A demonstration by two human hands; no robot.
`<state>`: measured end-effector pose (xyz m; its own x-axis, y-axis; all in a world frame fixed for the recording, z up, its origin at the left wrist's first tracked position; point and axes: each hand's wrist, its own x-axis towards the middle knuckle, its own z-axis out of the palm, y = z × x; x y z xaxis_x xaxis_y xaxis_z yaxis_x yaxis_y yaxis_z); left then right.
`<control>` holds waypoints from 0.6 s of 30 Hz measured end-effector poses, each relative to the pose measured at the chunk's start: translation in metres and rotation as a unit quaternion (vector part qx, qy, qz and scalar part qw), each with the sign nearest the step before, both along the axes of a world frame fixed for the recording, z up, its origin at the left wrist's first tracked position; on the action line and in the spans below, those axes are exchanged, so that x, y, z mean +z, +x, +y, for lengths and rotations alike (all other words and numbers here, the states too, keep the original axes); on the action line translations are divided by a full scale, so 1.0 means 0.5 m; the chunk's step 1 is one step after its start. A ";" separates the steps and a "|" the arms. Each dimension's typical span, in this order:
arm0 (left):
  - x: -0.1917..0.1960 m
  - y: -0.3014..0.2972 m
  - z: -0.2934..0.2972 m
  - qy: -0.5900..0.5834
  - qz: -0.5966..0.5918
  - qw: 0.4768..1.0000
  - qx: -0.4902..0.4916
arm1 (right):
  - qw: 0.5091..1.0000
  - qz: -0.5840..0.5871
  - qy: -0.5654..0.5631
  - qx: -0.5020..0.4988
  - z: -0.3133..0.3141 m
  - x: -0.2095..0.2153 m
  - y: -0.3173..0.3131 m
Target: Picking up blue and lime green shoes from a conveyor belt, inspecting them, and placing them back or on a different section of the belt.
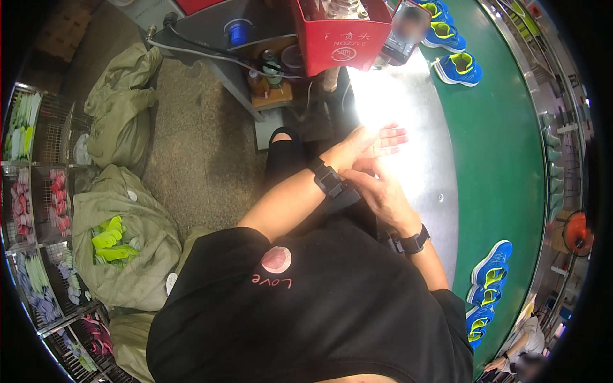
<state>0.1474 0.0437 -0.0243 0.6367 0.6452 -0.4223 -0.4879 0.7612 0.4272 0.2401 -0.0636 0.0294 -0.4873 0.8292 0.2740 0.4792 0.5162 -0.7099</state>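
My left hand (378, 142) is held out palm up over the bright metal table edge, fingers stretched and spread, holding nothing. A black wrist strap (328, 179) with a buckle-like block goes round my left wrist. My right hand (381, 191) is bent in against that wrist, just beside the strap. Its fingers are curled, and its fingertips touch the wrist or the strap's edge; what they may hold is hidden. Another black strap (415, 242) with a small block sits on my right wrist.
A red metal box (345, 38) and a phone (403, 32) stand ahead. On the right, a green belt (495, 172) carries blue shoes (458, 68). To the left are a sack (128, 210) of yellow-green pieces and wire racks (48, 191). A person (527, 338) is at the far lower right.
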 end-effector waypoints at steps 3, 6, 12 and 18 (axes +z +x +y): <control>-0.005 0.002 0.008 0.004 0.001 1.000 -0.004 | 1.000 -0.014 0.026 0.002 0.012 -0.005 0.006; -0.005 -0.001 0.007 0.004 0.023 1.000 -0.010 | 1.000 -0.004 0.027 0.007 0.015 -0.002 0.011; 0.012 -0.028 -0.013 -0.004 -0.026 0.999 -0.029 | 0.997 0.004 0.017 -0.078 -0.015 0.023 0.032; 0.022 -0.005 0.036 0.216 0.205 0.953 -0.063 | 0.970 -0.009 0.008 -0.241 0.051 -0.036 0.153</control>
<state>0.1447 0.0618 -0.0134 0.5590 0.7445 -0.3650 -0.1293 0.5131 0.8486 0.3168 -0.0382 0.0115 -0.0486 0.9575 0.2844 0.6793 0.2404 -0.6934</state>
